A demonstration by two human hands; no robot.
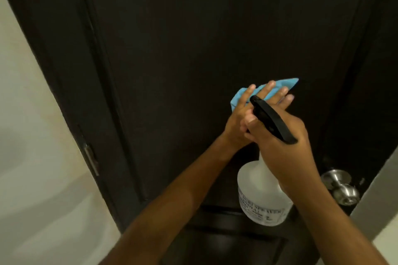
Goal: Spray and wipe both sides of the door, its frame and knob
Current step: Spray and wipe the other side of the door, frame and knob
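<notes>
Dark wood fills most of the frame. At the far left a pale wall (28,135) meets the frame (53,75), which runs down to a metal hinge (91,160) at lower left. Right of it the door (193,28) spreads across the middle.

Just right of centre the left hand (241,122) lies with fingers straight and spread, pressing a blue cloth (239,98) flat against the door panel. Touching it from the right, the right hand (286,146) curls round the neck of a spray bottle (260,196), whose black trigger head (271,120) crosses over the left hand's fingers.

Judging from this crowding, a squeeze now could wet the left hand or the cloth instead of the wood, and the bottle could knock the wiping hand off its stroke. A flat-palmed cloth may also slip free, with only pressure holding it.

Open room lies above and to the left of the cloth, a broad bare panel. Downward, a recessed moulding edge (215,208) could snag the cloth. At lower right the steel knob (342,187) sits near the bottle and close to the door's edge, leaving little room for moving there.
</notes>
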